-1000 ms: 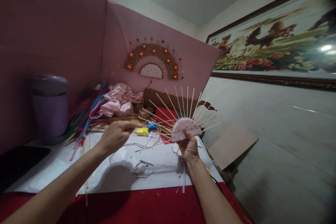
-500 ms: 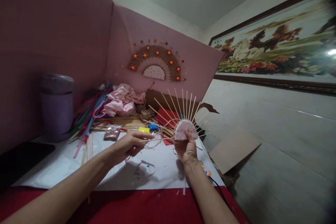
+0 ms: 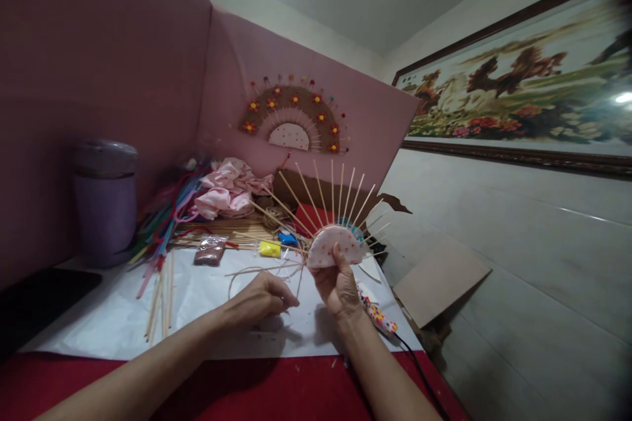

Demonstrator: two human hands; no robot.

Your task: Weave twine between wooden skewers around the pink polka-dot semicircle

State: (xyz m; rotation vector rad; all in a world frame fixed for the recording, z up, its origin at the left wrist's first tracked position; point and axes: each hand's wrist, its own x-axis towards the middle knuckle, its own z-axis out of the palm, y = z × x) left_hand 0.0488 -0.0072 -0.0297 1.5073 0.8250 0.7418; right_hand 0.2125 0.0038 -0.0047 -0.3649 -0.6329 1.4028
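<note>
Left hand dropped lower since earlier frame, pinching twine at frame centre. Right hand grips half-disc fan frame upright, centre. Skewers all set, no twine woven yet. Finished fan on wall above.

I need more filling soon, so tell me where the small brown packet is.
The small brown packet lies on the white paper, left of the yellow block, before the purple canister.
</note>
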